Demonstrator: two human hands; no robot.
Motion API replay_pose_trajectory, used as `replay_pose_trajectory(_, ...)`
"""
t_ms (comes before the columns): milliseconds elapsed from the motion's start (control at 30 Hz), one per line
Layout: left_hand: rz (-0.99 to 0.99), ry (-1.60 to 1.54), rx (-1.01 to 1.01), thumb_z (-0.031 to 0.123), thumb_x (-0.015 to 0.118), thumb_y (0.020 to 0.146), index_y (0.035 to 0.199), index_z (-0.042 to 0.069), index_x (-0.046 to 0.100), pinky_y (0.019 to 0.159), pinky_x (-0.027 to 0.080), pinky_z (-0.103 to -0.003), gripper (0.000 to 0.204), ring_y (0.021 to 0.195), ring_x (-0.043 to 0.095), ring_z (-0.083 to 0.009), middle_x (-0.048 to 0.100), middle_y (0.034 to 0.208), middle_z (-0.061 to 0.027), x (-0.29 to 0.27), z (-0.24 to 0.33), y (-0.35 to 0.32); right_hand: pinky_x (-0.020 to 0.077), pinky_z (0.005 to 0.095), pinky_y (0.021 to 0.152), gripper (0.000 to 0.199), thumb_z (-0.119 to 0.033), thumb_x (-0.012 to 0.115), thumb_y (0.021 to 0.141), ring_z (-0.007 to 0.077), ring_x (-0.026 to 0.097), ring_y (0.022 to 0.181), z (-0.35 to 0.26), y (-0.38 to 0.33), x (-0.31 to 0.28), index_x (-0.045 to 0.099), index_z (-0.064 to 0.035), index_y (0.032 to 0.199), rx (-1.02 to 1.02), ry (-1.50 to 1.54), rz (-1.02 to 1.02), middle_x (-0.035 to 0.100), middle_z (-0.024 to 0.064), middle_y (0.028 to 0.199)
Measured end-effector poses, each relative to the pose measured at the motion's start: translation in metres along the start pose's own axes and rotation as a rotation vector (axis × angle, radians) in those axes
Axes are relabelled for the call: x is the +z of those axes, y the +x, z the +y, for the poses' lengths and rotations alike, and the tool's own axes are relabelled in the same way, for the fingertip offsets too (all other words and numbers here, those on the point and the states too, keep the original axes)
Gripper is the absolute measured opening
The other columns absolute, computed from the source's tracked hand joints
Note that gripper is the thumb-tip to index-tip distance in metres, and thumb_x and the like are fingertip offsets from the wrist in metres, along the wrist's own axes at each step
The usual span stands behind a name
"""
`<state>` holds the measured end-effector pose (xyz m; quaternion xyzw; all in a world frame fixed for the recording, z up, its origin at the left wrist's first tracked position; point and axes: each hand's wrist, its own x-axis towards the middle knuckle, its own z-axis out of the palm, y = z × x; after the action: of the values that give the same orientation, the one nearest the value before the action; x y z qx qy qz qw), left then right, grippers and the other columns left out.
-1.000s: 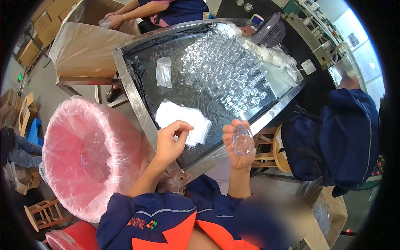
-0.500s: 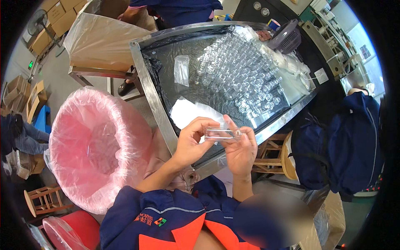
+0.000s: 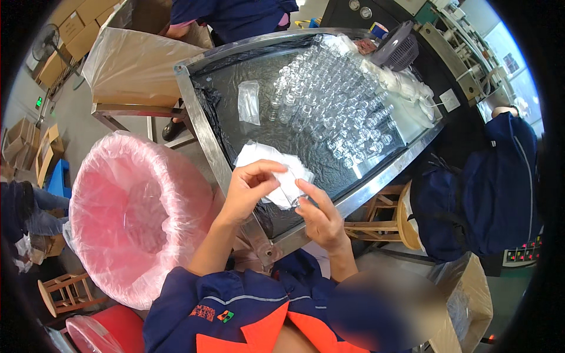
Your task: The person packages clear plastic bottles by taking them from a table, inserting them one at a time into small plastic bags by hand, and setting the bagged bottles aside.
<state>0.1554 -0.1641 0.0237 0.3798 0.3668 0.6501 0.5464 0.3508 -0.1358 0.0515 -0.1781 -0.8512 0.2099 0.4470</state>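
Over the near corner of the metal-framed table (image 3: 376,199), my right hand (image 3: 323,220) pinches a clear glass tube (image 3: 298,202). Its end shows at the fingertips; the rest is hard to make out against the white behind it. My left hand (image 3: 244,187) is beside it, thumb and forefinger apart, over a stack of thin white sheets or bags (image 3: 252,154). Whether its fingertips touch the top sheet is unclear. Many clear glass pieces (image 3: 329,100) stand in rows farther back on the table. A clear wrapped packet (image 3: 248,103) lies left of them.
A large bin with a pink plastic liner (image 3: 100,206) stands to my left, and a red bucket (image 3: 115,332) nearer. Wooden stools (image 3: 405,217) flank the table. A fan (image 3: 397,50) sits at its far right. One person (image 3: 235,17) is across; another (image 3: 494,182) is at right.
The glass tube was held level between both hands. My left hand has let go and moved left to the white stack; my right hand has lowered with the tube, turning its end.
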Motion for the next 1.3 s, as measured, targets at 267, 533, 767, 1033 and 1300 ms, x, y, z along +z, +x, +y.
replay_pose_trajectory(267, -0.112, 0.296, 0.321, -0.010, 0.062, 0.080, 0.100, 0.003, 0.071, 0.065, 0.045, -0.020, 0.026, 0.082, 0.059, -0.0074, 0.067, 0.103, -0.0057, 0.011, 0.005, 0.003, 0.0487, 0.0397, 0.093, 0.019, 0.006, 0.057, 0.088, 0.0316, 0.058, 0.111, 0.000, -0.007, 0.024, 0.056, 0.0021, 0.107, 0.369, 0.297, 0.442, 0.053, 0.0202, 0.127)
replay_pose_trajectory(533, 0.017, 0.055, 0.050, -0.012, 0.058, 0.081, 0.103, 0.001, 0.070, 0.065, 0.046, -0.020, 0.027, 0.079, 0.059, -0.0077, 0.065, 0.100, -0.0060, 0.012, 0.007, 0.001, 0.0490, 0.0370, 0.091, 0.031, 0.007, 0.060, 0.084, 0.0320, 0.057, 0.109, 0.014, -0.001, 0.010, 0.059, 0.0015, 0.115, -0.097, -0.252, 0.060, 0.055, 0.0190, 0.124)
replay_pose_trajectory(767, -0.036, 0.463, 0.316, -0.003, 0.069, 0.076, 0.113, 0.007, 0.068, 0.076, 0.049, -0.029, 0.038, 0.093, 0.062, -0.0164, 0.065, 0.110, -0.0078, 0.022, 0.027, -0.002, 0.0513, 0.0366, 0.079, 0.027, 0.005, 0.066, 0.079, 0.0300, 0.059, 0.101, 0.012, 0.019, 0.009, 0.065, 0.0028, 0.105, 0.071, -0.331, 0.041, 0.059, 0.0152, 0.113)
replay_pose_trajectory(1033, 0.006, 0.928, 0.528, 0.007, 0.062, 0.088, 0.140, 0.010, 0.043, 0.098, 0.043, -0.041, 0.056, 0.111, 0.057, -0.0328, 0.059, 0.121, -0.0188, -0.014, -0.001, 0.068, 0.0517, 0.0352, 0.071, 0.021, 0.001, 0.066, 0.082, 0.0241, 0.065, 0.081, 0.044, 0.026, -0.013, 0.065, 0.0006, 0.103, 0.339, -0.327, 0.332, 0.064, 0.0141, 0.097)
replay_pose_trajectory(1300, 0.498, 1.462, 0.218, 0.025, 0.060, 0.091, 0.140, 0.016, 0.042, 0.097, 0.042, -0.049, 0.053, 0.112, 0.050, -0.0473, 0.042, 0.132, -0.0277, -0.111, 0.004, 0.172, 0.0474, 0.0372, 0.077, 0.030, -0.005, 0.066, 0.085, 0.0282, 0.058, 0.088, 0.115, 0.000, -0.090, 0.061, -0.0019, 0.114, 0.591, -0.787, 0.252, 0.053, 0.0160, 0.106)
